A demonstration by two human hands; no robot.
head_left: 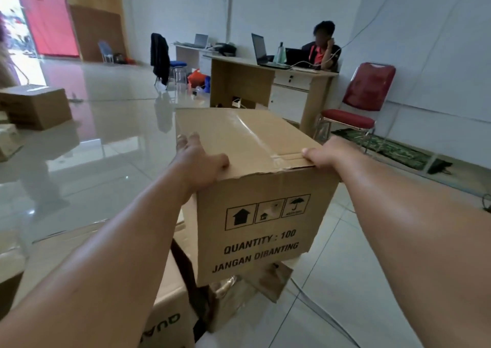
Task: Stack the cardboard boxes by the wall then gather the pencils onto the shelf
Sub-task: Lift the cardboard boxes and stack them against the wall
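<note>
Cardboard box (255,188), taped shut, is centre in my view, above a second box (164,308) at lower left. My left hand (198,161) and right hand (329,152) clasp its top side edges, thumbs laid on the lid.

Both bare arms reach forward, nearly straight. Left hand (198,159) grips the cardboard box (255,215) at its top left edge, thumb on top. Right hand (322,152) grips the top right edge, thumb on top, fingers hidden down the side.
</note>
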